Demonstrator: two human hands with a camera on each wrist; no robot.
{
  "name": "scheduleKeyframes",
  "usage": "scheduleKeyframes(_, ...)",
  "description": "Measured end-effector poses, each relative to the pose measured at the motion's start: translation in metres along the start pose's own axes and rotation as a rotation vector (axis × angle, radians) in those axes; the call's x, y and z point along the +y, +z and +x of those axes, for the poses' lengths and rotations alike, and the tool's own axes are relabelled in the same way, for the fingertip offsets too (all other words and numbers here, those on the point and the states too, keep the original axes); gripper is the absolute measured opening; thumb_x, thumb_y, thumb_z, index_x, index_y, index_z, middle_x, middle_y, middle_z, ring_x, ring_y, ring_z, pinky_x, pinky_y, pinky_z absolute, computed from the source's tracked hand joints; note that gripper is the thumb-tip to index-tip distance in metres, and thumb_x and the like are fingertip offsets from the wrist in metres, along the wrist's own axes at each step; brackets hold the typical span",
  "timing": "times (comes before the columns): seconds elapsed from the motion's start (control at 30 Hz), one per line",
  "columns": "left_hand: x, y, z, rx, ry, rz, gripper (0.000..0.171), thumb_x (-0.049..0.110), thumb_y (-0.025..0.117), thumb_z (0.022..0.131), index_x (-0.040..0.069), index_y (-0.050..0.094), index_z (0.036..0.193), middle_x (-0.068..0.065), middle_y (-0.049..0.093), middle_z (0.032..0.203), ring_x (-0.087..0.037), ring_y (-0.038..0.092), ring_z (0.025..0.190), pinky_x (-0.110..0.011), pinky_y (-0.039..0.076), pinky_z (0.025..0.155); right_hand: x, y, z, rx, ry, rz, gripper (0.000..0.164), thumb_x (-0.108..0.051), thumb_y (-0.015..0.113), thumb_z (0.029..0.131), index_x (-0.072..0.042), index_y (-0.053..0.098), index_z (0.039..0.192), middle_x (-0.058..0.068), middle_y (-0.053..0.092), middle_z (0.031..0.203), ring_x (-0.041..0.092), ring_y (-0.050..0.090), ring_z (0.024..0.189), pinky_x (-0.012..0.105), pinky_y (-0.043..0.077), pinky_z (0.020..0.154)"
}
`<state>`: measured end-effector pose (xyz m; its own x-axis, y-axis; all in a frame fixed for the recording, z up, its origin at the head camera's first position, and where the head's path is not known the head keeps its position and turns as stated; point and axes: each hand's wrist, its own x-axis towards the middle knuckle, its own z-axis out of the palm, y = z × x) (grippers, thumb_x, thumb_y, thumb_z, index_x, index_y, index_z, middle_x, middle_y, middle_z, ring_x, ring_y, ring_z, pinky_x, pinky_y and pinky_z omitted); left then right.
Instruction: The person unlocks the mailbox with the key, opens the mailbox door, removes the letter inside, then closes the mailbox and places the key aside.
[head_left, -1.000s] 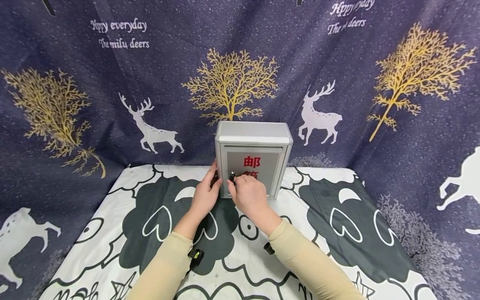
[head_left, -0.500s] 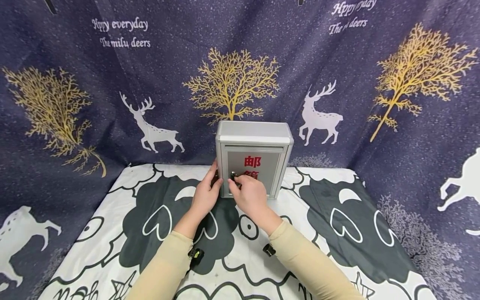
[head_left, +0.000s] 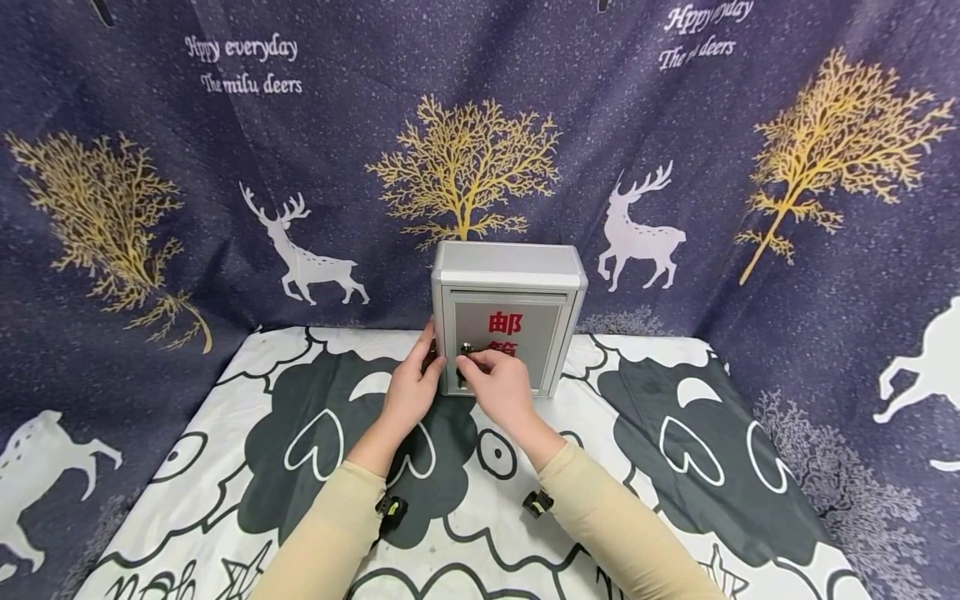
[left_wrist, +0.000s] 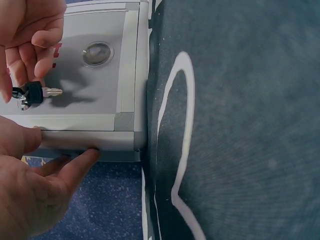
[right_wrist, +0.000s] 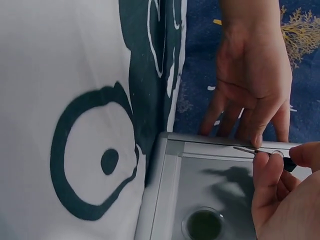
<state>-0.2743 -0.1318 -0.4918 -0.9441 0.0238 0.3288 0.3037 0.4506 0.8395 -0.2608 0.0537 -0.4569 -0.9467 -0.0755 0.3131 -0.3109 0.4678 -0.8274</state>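
A silver-grey metal mailbox [head_left: 512, 267] with red characters stands upright on the cloth. My left hand [head_left: 411, 387] holds its left edge, thumb at the front edge and fingers along the side. Near the lock [head_left: 467, 347] on its door, my right hand [head_left: 501, 387] pinches a small set of keys. In the left wrist view a black-headed key [left_wrist: 35, 93] shows its metal blade, with a ring beside it. The right wrist view shows a thin key blade [right_wrist: 245, 150] by the right fingertips. Whether a key sits in the lock is hidden.
A round clear window [left_wrist: 98, 54] lies low on the mailbox door. The black-and-white patterned cloth [head_left: 570, 517] covers the table. Behind stands a dark blue curtain [head_left: 315, 183] with deer and golden trees. A small dark device sits at each wrist.
My right fingers have shifted slightly down and turned at the lock, whose silver face shows above them now. A dark key shows below the fingers. My left hand and the mailbox stay put.
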Motion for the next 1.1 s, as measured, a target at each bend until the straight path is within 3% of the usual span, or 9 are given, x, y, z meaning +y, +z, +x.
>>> scheduleKeyframes(0.23,0.000,0.000,0.000,-0.008,-0.005,-0.001,0.071,0.024,0.063,0.116,0.042,0.031,0.177,-0.016,0.063,0.159,-0.035,0.062,0.144,-0.060,0.050,0.117,0.007,0.000,0.001,-0.074,0.157,0.333,0.036,-0.036,0.080,0.106,-0.005,0.084,0.124,0.010,0.082,0.089,0.021,0.079,0.078,0.029,0.061,0.060)
scheduleKeyframes(0.43,0.001,0.000,0.000,-0.004,-0.009,-0.006,0.070,0.023,0.063,0.116,0.040,0.032,0.177,-0.017,0.064,0.157,-0.035,0.063,0.143,-0.060,0.049,0.118,0.015,0.002,0.002,-0.102,0.227,0.488,0.041,-0.036,0.081,0.105,-0.003,0.082,0.128,0.010,0.083,0.106,0.018,0.080,0.087,0.029,0.062,0.068)
scheduleKeyframes(0.73,0.001,-0.001,0.000,-0.004,-0.001,-0.010,0.071,0.021,0.063,0.115,0.038,0.032,0.177,-0.018,0.064,0.157,-0.036,0.063,0.143,-0.060,0.049,0.118,0.019,0.003,0.002,-0.133,0.270,0.622,0.039,-0.030,0.081,0.105,0.001,0.080,0.129,0.012,0.081,0.110,0.017,0.079,0.088,0.029,0.059,0.070)
scheduleKeyframes(1.1,-0.002,-0.004,0.000,-0.033,-0.016,-0.020,0.069,0.023,0.061,0.117,0.040,0.032,0.177,-0.016,0.062,0.159,-0.035,0.062,0.145,-0.058,0.048,0.120,0.022,-0.001,0.000,-0.167,0.277,0.650,0.037,-0.027,0.082,0.104,0.003,0.081,0.126,0.010,0.081,0.108,0.017,0.078,0.087,0.033,0.059,0.074)
